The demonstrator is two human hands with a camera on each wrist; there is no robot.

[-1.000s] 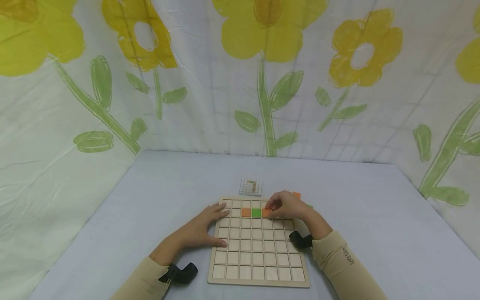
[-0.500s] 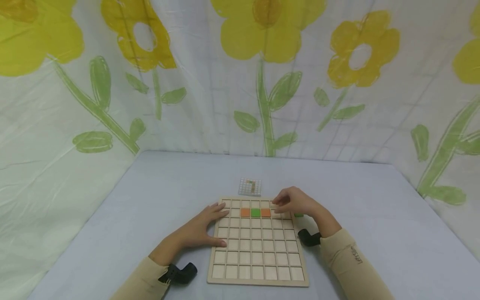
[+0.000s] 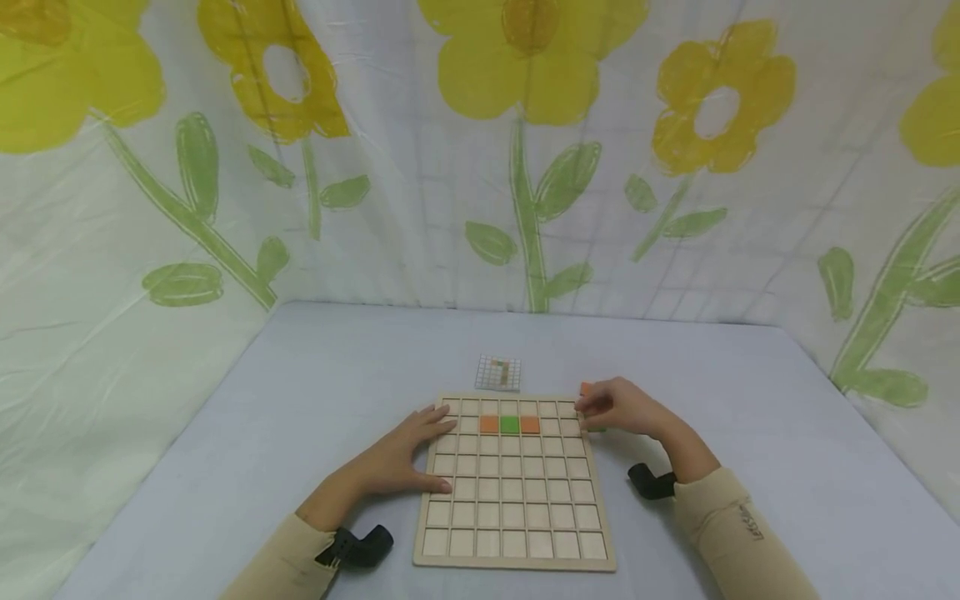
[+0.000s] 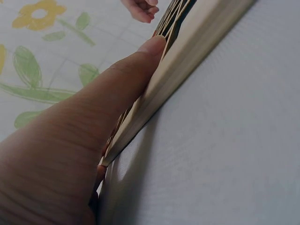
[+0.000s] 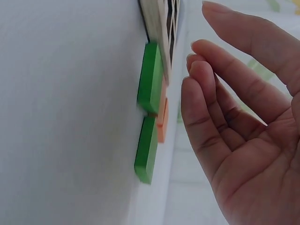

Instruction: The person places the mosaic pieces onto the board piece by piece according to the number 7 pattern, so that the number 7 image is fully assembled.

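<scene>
Three Tiles [image 3: 510, 425] Sit in a Row on a Gridded Wooden Board [image 3: 512, 488]

Orange, green and orange, side by side, the tiles fill part of the board's second row from the far edge, seen on my head feed. The left hand [image 3: 405, 454] rests on the board's left edge, fingers spread wide, thumb laid over the rim. The right hand [image 3: 622, 408] hangs near the far right corner; my right wrist view shows its fingers bent and holding nothing. Loose green tiles [image 5: 150, 77] and orange pieces [image 5: 162, 121] lie on the pale surface [image 3: 337, 375] just beside the board. Beyond it lies a small printed grid card [image 3: 498, 373], facing a flower-patterned curtain [image 3: 405, 208].
</scene>
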